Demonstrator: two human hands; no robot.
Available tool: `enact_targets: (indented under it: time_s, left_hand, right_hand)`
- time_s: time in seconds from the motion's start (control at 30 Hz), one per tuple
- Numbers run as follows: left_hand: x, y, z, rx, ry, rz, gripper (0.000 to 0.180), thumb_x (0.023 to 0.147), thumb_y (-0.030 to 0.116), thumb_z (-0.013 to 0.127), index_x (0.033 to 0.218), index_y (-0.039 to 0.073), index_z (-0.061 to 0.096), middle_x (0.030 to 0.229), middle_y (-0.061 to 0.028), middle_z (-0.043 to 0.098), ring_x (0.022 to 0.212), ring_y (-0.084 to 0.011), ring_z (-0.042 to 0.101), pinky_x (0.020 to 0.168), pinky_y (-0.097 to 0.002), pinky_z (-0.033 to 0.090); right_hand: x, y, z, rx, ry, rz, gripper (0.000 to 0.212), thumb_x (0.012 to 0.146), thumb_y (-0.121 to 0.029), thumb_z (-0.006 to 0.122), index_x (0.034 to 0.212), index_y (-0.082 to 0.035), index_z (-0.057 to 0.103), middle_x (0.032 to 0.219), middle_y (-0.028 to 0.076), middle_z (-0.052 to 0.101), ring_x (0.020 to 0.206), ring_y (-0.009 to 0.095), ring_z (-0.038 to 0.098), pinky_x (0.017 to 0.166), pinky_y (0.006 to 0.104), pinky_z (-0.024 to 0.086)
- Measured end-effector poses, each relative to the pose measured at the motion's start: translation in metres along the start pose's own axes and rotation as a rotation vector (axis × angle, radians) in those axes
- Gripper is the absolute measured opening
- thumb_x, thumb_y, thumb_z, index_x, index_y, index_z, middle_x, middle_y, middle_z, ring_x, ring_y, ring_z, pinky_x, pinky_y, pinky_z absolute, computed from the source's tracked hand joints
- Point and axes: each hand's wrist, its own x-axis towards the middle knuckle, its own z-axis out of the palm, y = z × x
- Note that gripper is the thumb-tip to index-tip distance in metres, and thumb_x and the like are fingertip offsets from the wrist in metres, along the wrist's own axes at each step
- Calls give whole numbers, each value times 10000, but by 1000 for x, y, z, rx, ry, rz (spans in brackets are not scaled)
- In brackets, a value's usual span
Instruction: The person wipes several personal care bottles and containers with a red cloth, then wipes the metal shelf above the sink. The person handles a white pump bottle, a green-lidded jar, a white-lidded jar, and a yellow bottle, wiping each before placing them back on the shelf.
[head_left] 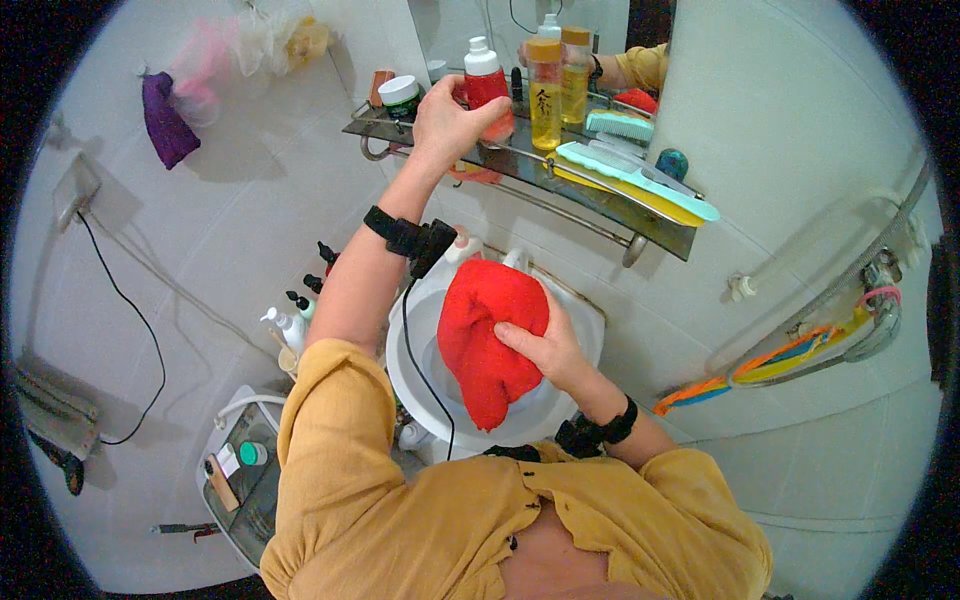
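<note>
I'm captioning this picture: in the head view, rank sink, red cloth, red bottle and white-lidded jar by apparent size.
Largest to smallest:
1. Sink, by outline; partly hidden
2. Red cloth
3. Red bottle; partly hidden too
4. White-lidded jar

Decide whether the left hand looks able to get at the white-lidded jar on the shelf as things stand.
Probably not straight away: the left hand is beside the white-lidded jar with nothing evident between, but its fingers hold the red bottle, which it would likely need to release first.

White-capped red cylindrical bottle (pixel 484 88): upright, far side.
Plush red fabric cloth (pixel 482 345): bunched, narrow end drooping near side.
</note>
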Motion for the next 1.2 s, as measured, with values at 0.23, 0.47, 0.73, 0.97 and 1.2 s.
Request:
enact_targets:
  time_s: [0.23, 0.47, 0.73, 0.97, 1.2]
  left_hand:
    - [46, -23, -63, -181, 157, 59, 681, 701, 468, 786, 1112, -56, 642, 990, -151, 707, 890, -214, 680, 811, -327, 530]
    - [74, -67, -59, 168, 84, -135, 653, 659, 487, 784, 1069, -10, 680, 999, -158, 713, 923, -267, 689, 834, -375, 528]
    - [86, -87, -39, 289, 102, -163, 577, 707, 445, 785, 1049, -11, 694, 1006, -163, 714, 941, -271, 691, 846, -366, 526]
    - [90, -96, -34, 314, 82, -192, 561, 705, 443, 791, 1039, 2, 697, 985, -164, 717, 923, -269, 694, 833, -375, 527]
    - [86, -103, -27, 260, 120, -138, 565, 708, 466, 795, 1022, 7, 696, 952, -163, 717, 899, -263, 696, 818, -380, 528]
  right_hand:
    - [-2, 0, -5, 1, 3, -8, 552, 818, -114, 726, 1292, -24, 459, 1171, 89, 608, 1078, 187, 594, 959, 355, 464]
    - [-2, 1, -1, 20, -10, -19, 549, 815, -130, 733, 1281, -21, 465, 1155, 89, 617, 1052, 180, 604, 940, 346, 474]
    - [4, -6, -4, -31, 11, -34, 540, 813, -130, 732, 1272, -18, 469, 1144, 85, 621, 1051, 180, 605, 938, 345, 473]
    - [7, -7, -4, -53, 0, -47, 533, 818, -117, 722, 1277, -17, 468, 1151, 83, 616, 1061, 180, 599, 948, 341, 465]
    - [6, -5, -3, 6, 4, -22, 519, 826, -99, 711, 1277, -17, 467, 1166, 82, 612, 1068, 171, 595, 951, 340, 463]
